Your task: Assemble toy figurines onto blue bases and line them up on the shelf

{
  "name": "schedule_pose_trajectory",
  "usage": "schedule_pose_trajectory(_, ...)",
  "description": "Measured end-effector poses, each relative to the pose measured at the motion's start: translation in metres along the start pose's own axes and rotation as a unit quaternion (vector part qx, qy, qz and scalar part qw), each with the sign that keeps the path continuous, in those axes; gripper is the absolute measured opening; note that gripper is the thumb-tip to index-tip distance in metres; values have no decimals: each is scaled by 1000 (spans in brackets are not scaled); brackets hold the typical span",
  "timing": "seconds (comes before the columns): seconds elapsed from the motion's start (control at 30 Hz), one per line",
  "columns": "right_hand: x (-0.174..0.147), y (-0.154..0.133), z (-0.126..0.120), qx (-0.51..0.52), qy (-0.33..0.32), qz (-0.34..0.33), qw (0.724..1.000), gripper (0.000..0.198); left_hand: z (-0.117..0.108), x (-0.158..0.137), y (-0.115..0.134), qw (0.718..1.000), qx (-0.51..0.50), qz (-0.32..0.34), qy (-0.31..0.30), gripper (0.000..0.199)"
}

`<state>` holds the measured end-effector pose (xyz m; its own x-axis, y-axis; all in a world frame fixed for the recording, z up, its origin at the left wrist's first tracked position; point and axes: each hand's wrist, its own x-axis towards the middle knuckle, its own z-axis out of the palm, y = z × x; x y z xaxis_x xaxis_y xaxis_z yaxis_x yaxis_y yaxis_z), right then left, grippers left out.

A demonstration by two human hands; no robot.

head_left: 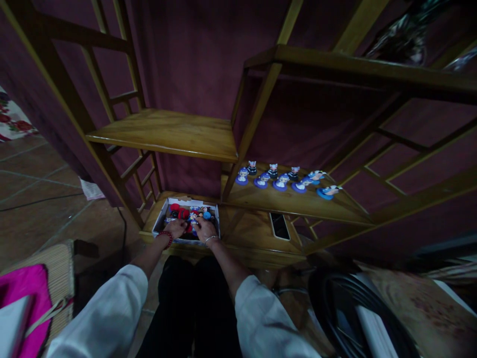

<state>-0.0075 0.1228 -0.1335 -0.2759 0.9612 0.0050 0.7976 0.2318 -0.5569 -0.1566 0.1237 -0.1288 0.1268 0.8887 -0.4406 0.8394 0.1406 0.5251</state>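
Note:
A shallow white cardboard box [159, 222] on the low shelf holds a jumble of small toy figurines in red, blue, black and white. Over its front left part is my left hand [175, 228], fingers curled together; what they hold, if anything, is too small to make out. My right hand [205, 230] is closed with thumb and fingers on a small blue-and-white figurine [193, 218], just above the other toys. On the raised shelf to the right, several figurines [280, 181] with purple, black or blue bases stand in two rows.
A phone [279, 225] lies on the low shelf, right of the box. Above the box juts a wooden shelf board [175, 132], with upright posts at its sides. A coiled black hose [335, 308] sits at the lower right, a woven seat with pink cloth [35, 293] at the lower left.

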Motion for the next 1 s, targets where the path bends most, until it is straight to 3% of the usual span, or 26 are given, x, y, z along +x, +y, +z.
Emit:
schedule_pose_trajectory(0.17,-1,-2,1,-44,16,83,995,34,10,-2,-1,994,106,-20,26,30)
schedule_pose_trajectory(0.37,-1,0,3,-66,9,63,996,34,16,-1,-2,987,158,-24,15,33)
schedule_pose_trajectory(0.67,1,2,8,-61,14,62,996,30,17,-7,-3,986,158,-30,35,33)
schedule_pose_trajectory(1.0,1,1,6,-59,10,68,996,29,11,-14,6,982,119,-102,105,33)
